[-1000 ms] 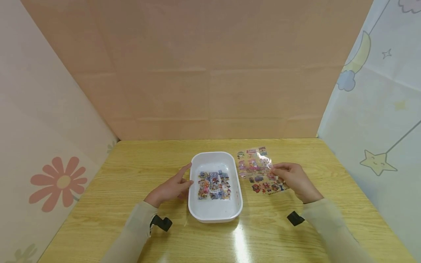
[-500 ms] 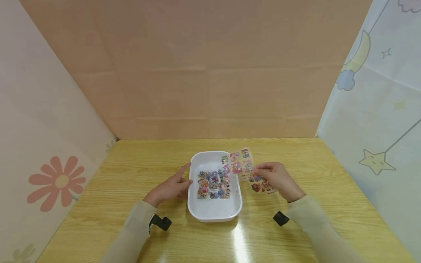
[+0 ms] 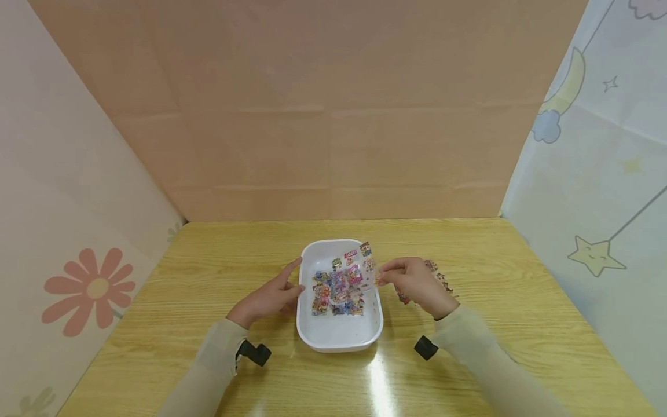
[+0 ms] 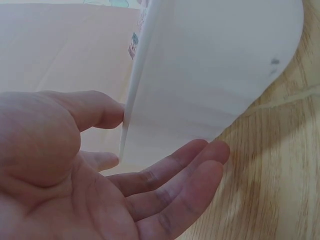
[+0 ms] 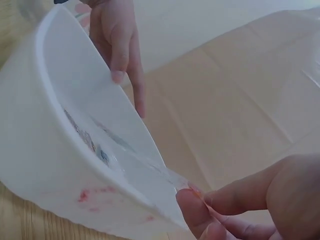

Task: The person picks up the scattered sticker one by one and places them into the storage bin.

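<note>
A white plastic tub [image 3: 340, 344] stands on the table, with several clear sheets of colourful cartoon stickers [image 3: 348, 307] lying flat in it. My right hand [image 3: 421, 284] pinches a clear sticker sheet [image 3: 355, 260] between thumb and fingertips. That sheet hangs tilted over the tub's right rim, above the others. In the right wrist view, its edge shows between my thumb and index finger. My left hand [image 3: 271, 298] rests at the tub's left side; in the left wrist view, its thumb [image 4: 102, 112] touches the rim and the other fingers lie loosely beside the outer wall.
More sticker sheets [image 3: 440, 277] lie on the wooden table [image 3: 229, 249] right of the tub, partly hidden by my right hand. Red smudges [image 5: 92, 194] mark the tub's outer wall. A peach sheet [image 3: 328, 145] forms the back wall, with patterned panels on both sides.
My right hand has moved left, carrying the sticker sheet from the right of the tub to over it. Sheets it covered on the table now show more. My left hand stays put.
</note>
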Tool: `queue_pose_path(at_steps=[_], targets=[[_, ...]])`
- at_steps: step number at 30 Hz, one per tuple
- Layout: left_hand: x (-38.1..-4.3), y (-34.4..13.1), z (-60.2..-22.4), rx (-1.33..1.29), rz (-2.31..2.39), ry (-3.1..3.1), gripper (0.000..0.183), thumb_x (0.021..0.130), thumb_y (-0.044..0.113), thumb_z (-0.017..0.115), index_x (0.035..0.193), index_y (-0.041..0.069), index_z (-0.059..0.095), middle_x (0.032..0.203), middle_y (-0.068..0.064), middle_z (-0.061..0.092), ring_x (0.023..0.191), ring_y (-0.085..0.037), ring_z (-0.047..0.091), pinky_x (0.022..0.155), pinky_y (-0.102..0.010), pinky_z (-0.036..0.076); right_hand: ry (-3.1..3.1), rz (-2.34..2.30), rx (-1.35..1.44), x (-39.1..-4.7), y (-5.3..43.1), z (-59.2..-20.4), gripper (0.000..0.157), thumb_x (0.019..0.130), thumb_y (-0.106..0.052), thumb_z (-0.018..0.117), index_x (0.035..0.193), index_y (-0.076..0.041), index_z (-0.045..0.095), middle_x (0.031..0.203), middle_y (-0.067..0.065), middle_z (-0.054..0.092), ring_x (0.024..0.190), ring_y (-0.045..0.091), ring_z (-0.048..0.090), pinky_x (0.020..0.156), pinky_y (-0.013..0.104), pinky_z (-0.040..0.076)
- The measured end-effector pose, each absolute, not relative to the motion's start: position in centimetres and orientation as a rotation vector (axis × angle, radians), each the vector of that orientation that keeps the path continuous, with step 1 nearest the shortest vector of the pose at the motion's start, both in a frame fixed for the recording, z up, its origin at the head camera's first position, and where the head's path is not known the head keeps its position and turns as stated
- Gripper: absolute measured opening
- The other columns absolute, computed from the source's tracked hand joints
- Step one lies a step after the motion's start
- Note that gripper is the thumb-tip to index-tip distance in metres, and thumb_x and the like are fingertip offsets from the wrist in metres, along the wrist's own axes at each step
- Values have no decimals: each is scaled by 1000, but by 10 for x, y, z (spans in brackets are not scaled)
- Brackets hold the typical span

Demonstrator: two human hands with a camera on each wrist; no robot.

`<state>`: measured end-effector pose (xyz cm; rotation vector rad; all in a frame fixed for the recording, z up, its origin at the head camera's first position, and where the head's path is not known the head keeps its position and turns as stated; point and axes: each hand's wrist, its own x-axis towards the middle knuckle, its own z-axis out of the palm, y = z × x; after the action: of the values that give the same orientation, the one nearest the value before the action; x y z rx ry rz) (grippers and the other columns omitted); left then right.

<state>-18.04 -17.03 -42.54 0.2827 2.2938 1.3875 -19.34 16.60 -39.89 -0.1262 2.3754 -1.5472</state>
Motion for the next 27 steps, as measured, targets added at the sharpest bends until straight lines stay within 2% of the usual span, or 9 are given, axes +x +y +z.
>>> queue_pose_path(at_steps=[1, 3, 6, 8, 9, 18, 27], targets=[[-180, -171, -425, 283, 1386, 2295, 73, 106, 27, 49, 162, 20, 3, 111, -17, 67, 87, -23, 68, 79, -44, 57, 2383, -1535, -130, -193, 163, -399, 27, 99, -16, 57, 120, -3, 67, 99, 12, 75, 51, 14, 39, 46, 31, 38], [-180, -171, -425, 287, 1380, 2300, 73, 106, 28, 50, 162, 20, 3, 111, -17, 67, 88, -23, 68, 79, -44, 56, 2427, -1492, -148, -193, 157, -398, 26, 98, -17, 59, 118, -3, 69, 95, 7, 76, 57, 12, 48, 52, 30, 43], [-180, -172, -425, 289, 1373, 2306, 73, 106, 29, 50, 162, 20, 4, 112, -17, 67, 89, -22, 68, 80, -44, 56, 2483, -1437, -181, -192, 147, -397, 25, 96, -15, 60, 115, -1, 70, 92, 4, 76, 76, 15, 65, 70, 35, 54], [-180, -172, -425, 293, 1374, 2301, 73, 106, 30, 50, 162, 20, 4, 113, -17, 67, 90, -22, 68, 80, -44, 56, 2488, -1430, -197, -192, 141, -397, 24, 96, -12, 60, 114, 2, 69, 92, 5, 75, 91, 19, 70, 85, 42, 55], [-180, -172, -425, 295, 1376, 2297, 73, 106, 30, 50, 162, 20, 4, 113, -17, 67, 90, -22, 68, 80, -44, 56, 2491, -1421, -200, -191, 138, -397, 24, 96, -10, 59, 114, 3, 69, 92, 5, 75, 93, 21, 71, 88, 43, 55], [-180, -172, -425, 293, 1385, 2290, 73, 106, 29, 50, 162, 21, 3, 112, -18, 66, 89, -23, 68, 78, -44, 57, 2559, -1306, -190, -187, 116, -394, 20, 92, -14, 67, 107, -4, 73, 90, 5, 73, 94, 28, 69, 76, 39, 56], [-180, -170, -426, 282, 1383, 2294, 72, 107, 27, 49, 162, 20, 3, 111, -18, 66, 89, -24, 69, 79, -45, 57, 2572, -1236, -218, -184, 108, -396, 36, 86, -18, 75, 117, -1, 70, 93, 6, 72, 87, 22, 68, 69, 35, 57]])
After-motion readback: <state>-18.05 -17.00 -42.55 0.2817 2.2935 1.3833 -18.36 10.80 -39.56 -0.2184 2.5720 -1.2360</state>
